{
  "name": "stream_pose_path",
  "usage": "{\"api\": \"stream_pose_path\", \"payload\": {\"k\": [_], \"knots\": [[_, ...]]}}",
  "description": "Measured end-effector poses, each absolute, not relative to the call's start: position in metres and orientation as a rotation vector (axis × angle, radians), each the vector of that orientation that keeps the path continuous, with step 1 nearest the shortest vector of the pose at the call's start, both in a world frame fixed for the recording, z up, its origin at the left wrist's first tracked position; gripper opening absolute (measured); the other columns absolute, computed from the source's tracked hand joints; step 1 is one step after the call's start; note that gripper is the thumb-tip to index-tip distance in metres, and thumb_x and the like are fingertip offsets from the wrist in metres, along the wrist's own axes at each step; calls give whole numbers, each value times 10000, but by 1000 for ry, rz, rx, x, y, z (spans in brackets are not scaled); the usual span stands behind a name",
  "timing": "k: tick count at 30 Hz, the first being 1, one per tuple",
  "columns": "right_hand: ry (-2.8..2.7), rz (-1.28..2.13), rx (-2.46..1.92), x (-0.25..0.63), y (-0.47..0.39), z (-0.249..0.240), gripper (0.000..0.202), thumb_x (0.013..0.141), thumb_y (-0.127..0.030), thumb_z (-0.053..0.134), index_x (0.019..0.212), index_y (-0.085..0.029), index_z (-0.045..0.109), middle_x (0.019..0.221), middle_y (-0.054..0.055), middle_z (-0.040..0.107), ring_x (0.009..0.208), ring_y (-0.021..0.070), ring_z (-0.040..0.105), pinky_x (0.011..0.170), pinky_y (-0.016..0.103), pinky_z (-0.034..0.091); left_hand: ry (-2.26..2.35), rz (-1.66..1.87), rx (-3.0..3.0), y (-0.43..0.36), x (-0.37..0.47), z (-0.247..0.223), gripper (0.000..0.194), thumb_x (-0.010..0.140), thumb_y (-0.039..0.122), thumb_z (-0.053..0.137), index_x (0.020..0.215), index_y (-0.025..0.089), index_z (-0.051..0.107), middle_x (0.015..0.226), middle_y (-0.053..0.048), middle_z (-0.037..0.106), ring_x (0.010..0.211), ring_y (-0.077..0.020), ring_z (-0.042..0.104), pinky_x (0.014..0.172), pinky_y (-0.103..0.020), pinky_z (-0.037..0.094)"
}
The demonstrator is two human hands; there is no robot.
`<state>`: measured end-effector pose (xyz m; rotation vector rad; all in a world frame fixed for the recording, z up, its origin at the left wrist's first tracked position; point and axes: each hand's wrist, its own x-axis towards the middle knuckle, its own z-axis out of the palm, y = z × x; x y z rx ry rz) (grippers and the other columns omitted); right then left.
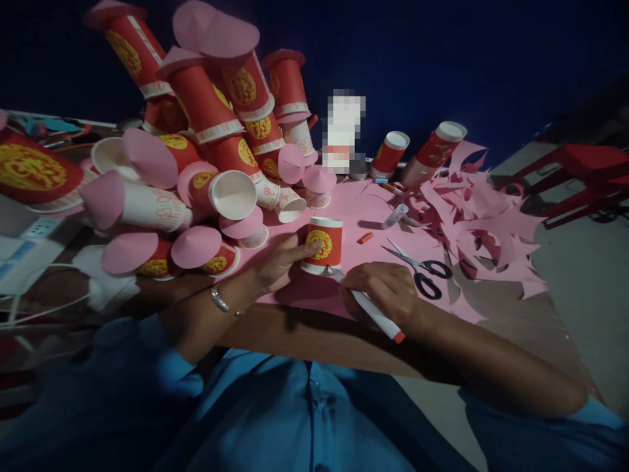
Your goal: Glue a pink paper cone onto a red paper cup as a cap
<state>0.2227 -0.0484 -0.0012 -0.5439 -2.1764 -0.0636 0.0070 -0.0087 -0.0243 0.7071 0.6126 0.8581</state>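
Observation:
My left hand [289,259] grips a red paper cup [333,239] with a yellow printed emblem, its thumb across the front. The cup stands upside down, with its white rim low and close to the pink paper [304,295]. In my right hand [386,288] is a white marker [376,316] with a red-orange end, its tip touching the cup near the rim. A small red-orange cap [365,238] lies on the paper to the right of the cup. Beside my right hand rest open scissors [420,267] with black handles.
Several cups with pink paper cones [196,248] are piled and stacked at the left. Cut pink scraps [472,210] heap up at the right. A glue stick [394,216] lies behind the scissors. Two red cups [388,156] stand at the back; a red stool [584,167] is beyond.

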Motion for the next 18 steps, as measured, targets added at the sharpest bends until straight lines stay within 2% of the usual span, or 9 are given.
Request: {"api": "stream_pose_path", "payload": {"k": [8,18], "knots": [[-2207,-54,-544,223,-49,1,134,934,-64,666,995,-169,608,746,15,716,607,134,672,554,246,526,599,854,721,-9,8,-22,456,796,338,903,1156,140,706,1144,-146,797,1203,-347,725,1092,-490,540],[-2181,-70,-561,225,-47,-8,139,946,-88,679,1028,-174,606,770,9,732,657,137,706,593,250,565,615,835,738,-9,6,-24,475,812,344,886,1192,128,701,1130,-157,794,1201,-348,723,1095,-485,533]]}}
